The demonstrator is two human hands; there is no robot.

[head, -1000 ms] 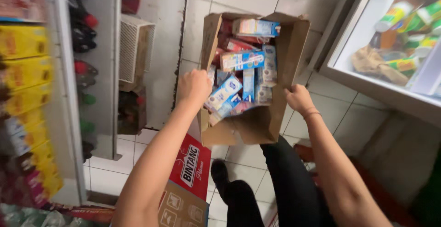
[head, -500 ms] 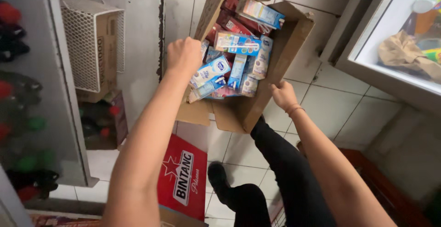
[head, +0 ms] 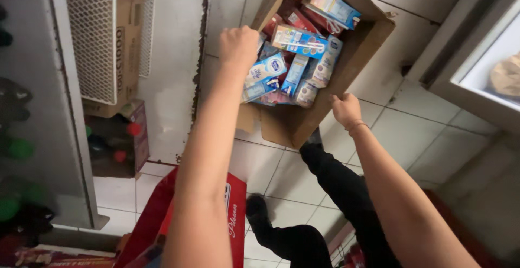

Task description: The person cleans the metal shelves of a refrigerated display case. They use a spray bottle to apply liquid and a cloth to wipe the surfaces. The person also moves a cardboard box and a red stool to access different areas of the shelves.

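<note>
In the head view, you held an open cardboard box [head: 303,121] out in front of you, above the white tiled floor [head: 411,143]. Your left hand [head: 239,46] was at the box's left wall, curled closed over its upper edge, knuckles toward the camera, just beside a blue-and-white drink carton [head: 264,70] inside the box. Your right hand [head: 345,109] was at the near right side of the box, fingers folded around the wall's edge, with a thin band at the wrist. So the box sat between your two hands, touching both. Inside the box lay a loose heap of small drink cartons [head: 303,56], blue-and-white ones toward your hands and red ones toward the far wall. Below the box your leg in black trousers [head: 346,192] reached up toward its underside; whether it touched the box I cannot tell. Left of the box stood a white mesh basket [head: 105,35], and below the box, nearer you, a red crate [head: 230,214].
</note>
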